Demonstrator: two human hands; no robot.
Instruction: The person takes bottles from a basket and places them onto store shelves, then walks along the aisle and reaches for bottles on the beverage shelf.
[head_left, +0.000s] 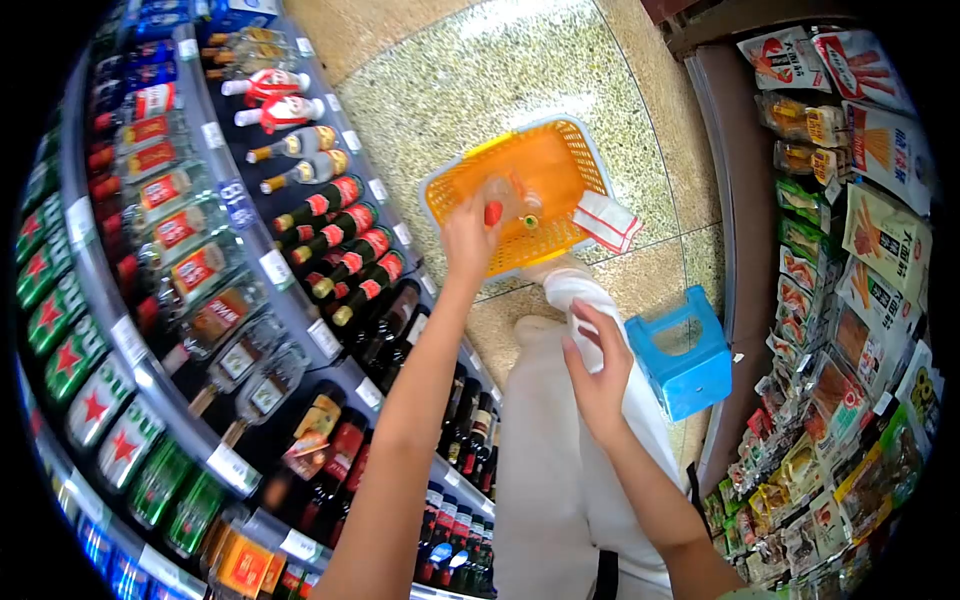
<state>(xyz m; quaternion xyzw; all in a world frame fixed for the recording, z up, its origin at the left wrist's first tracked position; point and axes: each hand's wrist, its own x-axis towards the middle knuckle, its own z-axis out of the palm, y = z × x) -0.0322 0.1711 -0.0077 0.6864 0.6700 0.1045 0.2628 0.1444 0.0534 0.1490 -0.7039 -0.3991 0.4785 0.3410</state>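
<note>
One right grip is open and empty near the lap. I read the left grip as closed near the red cap of a clear bottle, apparently keeping its body unobstructed inside the basket. Floor support presumably spares both grips the basket's weight.

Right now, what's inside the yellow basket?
A clear bottle with a red cap in the left hand, and a small round greenish thing. The hand and bottle cover some of the basket, so I can't see what's under them.
</note>
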